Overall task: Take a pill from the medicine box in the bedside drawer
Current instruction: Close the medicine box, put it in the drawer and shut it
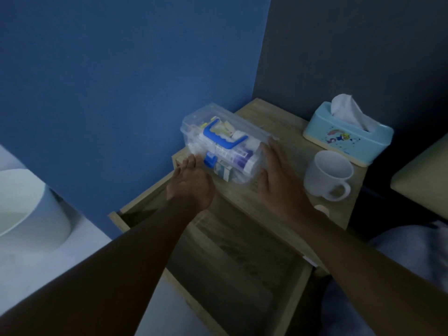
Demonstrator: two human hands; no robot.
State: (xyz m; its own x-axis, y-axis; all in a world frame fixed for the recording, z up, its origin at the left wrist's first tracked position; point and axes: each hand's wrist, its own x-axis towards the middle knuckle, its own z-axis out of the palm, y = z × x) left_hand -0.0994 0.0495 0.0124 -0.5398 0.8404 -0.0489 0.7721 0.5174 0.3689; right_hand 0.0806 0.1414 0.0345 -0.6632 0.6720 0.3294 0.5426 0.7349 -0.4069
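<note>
A clear plastic medicine box with a blue carry handle and a blue latch rests on the left part of the wooden bedside table top, lid closed. Tubes and small cartons show through its walls. My left hand curls against its near left end, fingertips by the latch. My right hand lies flat against its right end, fingers stretched along the side. The box sits between both hands. Below them the bedside drawer stands pulled out, its inside dark. No single pill is visible.
A white mug stands just right of my right hand, with a light-blue tissue box behind it. A small white round object lies near the table's front edge. A white tub sits on the left and a padded edge on the right.
</note>
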